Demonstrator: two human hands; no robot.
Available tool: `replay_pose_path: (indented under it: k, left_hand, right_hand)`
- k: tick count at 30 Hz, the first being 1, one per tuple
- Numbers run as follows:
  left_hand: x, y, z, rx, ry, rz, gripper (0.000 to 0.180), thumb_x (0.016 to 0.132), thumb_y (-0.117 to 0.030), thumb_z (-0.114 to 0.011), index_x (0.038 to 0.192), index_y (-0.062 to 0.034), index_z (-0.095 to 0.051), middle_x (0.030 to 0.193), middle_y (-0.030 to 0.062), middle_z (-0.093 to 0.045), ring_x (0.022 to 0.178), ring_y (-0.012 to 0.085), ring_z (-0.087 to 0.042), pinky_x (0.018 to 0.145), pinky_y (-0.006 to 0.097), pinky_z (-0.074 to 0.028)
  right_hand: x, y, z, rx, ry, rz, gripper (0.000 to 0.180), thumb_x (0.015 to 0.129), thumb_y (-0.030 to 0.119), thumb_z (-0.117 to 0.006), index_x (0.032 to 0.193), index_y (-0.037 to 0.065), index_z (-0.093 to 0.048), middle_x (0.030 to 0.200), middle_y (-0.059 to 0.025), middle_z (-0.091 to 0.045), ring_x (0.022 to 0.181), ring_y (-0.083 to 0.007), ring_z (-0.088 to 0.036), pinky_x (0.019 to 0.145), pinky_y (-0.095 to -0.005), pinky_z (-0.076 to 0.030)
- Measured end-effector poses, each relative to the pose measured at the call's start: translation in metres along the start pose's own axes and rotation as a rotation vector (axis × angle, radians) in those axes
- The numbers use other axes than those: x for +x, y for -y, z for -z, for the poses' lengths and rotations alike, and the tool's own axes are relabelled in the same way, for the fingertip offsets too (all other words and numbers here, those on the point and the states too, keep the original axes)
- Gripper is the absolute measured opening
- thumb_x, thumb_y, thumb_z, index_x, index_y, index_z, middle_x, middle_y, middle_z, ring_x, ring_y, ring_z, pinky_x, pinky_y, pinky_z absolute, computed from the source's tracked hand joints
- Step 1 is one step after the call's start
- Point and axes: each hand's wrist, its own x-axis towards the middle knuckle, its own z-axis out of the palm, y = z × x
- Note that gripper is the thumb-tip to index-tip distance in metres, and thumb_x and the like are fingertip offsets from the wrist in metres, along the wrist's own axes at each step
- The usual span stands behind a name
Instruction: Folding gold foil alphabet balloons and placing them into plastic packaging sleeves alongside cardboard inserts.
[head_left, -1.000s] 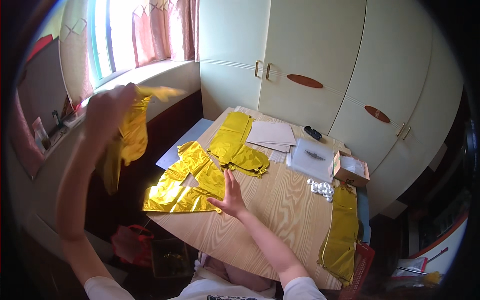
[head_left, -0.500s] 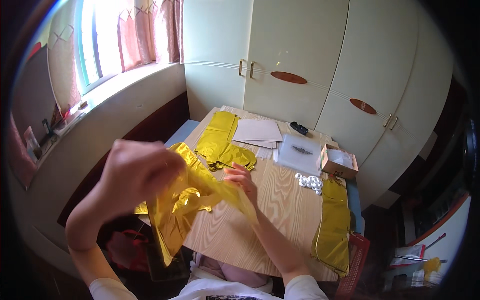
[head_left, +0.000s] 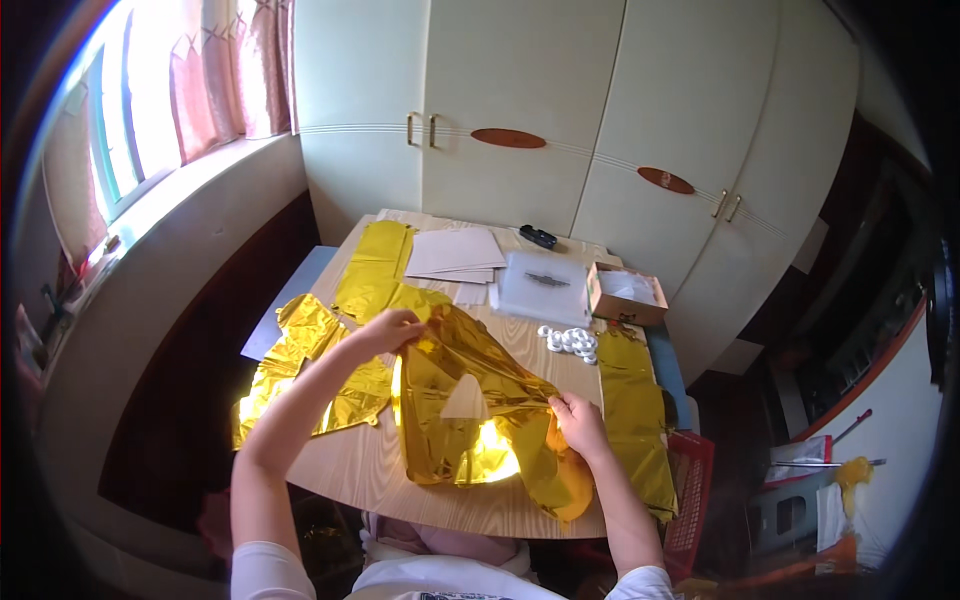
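Observation:
A shiny, flat gold foil balloon is stretched between my hands over the near middle of the table, creased, with a cut-out gap showing the wood behind it. My left hand pinches its upper left edge. My right hand grips its right side, fingers closed on the bunched foil, and part of the balloon hangs below that hand toward the table's front edge. Beside my left forearm lies a crumpled pile of gold foil. Behind my left hand, a flat stack of gold foil pieces reaches toward the back.
On the wooden table are grey-beige card sheets, clear plastic bags, a black object, small white rings and an open box. More gold foil lies along the right edge, near a red basket.
My left hand has come down and forward from its raised, blurred position. My right hand has moved right and nearer me, spreading the foil balloon between both hands. The view has shifted too.

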Motion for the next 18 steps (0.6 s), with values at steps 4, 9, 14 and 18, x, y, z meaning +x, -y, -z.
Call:
replay_pose_path:
  k: [4, 9, 14, 18]
  left_hand:
    - [0.008, 0.016, -0.052, -0.565, 0.268, 0.149, 0.046, 0.101, -0.042, -0.052, 0.134, -0.0099, -0.050, 0.099, 0.0038, -0.051, 0.072, 0.0109, -0.058, 0.062, 0.027, -0.052]
    - [-0.031, 0.041, -0.060, -0.530, 0.502, 0.100, 0.080, 0.094, -0.019, -0.063, 0.157, -0.0182, -0.014, 0.137, 0.0173, -0.049, 0.080, 0.0163, -0.062, 0.067, 0.028, -0.053]
    - [-0.079, 0.024, -0.031, -0.362, 0.607, 0.117, 0.094, 0.087, 0.008, -0.061, 0.159, -0.0202, -0.006, 0.124, 0.0163, -0.057, 0.070, 0.0127, -0.059, 0.059, 0.025, -0.050]
    - [-0.080, 0.031, -0.005, -0.819, 0.523, 0.005, 0.080, 0.091, 0.009, -0.054, 0.157, -0.0161, -0.017, 0.103, 0.0129, -0.065, 0.060, 0.0118, -0.057, 0.054, 0.022, -0.048]
  right_hand:
    - [0.005, -0.073, -0.001, -0.124, -0.023, -0.129, 0.033, 0.095, 0.026, -0.059, 0.076, -0.001, -0.054, 0.064, -0.0149, -0.055, 0.057, -0.0241, -0.053, 0.057, -0.0370, -0.042]
    - [0.008, -0.095, 0.004, -0.325, 0.012, -0.221, 0.031, 0.094, 0.033, -0.056, 0.087, 0.003, -0.061, 0.081, -0.0211, -0.064, 0.079, -0.0407, -0.062, 0.070, -0.0489, -0.048]
    - [0.015, -0.090, 0.000, -0.315, 0.035, -0.204, 0.031, 0.093, 0.031, -0.058, 0.085, 0.001, -0.060, 0.081, -0.0222, -0.064, 0.079, -0.0404, -0.064, 0.069, -0.0468, -0.048]
    - [0.019, -0.074, -0.006, -0.306, 0.105, -0.197, 0.029, 0.093, 0.029, -0.058, 0.090, 0.001, -0.061, 0.085, -0.0215, -0.066, 0.083, -0.0400, -0.065, 0.073, -0.0449, -0.050]
